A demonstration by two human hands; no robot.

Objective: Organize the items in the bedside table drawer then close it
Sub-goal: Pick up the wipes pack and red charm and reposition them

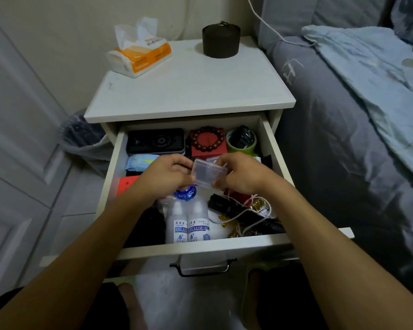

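Note:
The bedside table drawer point(273, 148) stands pulled out and full of items. Above its middle, my left hand point(167, 175) and my right hand point(241, 175) both grip a small clear plastic box point(209, 173), one at each side. At the back lie a black case point(155, 140), a red box point(209, 148) with a brown bead bracelet point(206, 139) on it, and a green tape roll point(241, 140). Two white bottles point(187, 225) and a blue-capped item point(185, 194) lie at the front, with tangled white cables point(246, 215) on the right.
On the tabletop point(188, 91) sit an orange tissue pack point(141, 53) and a dark round container point(221, 40). A bed with grey bedding point(332, 139) runs along the right. A bin point(81, 136) with a liner stands left of the table. The drawer handle point(202, 267) faces me.

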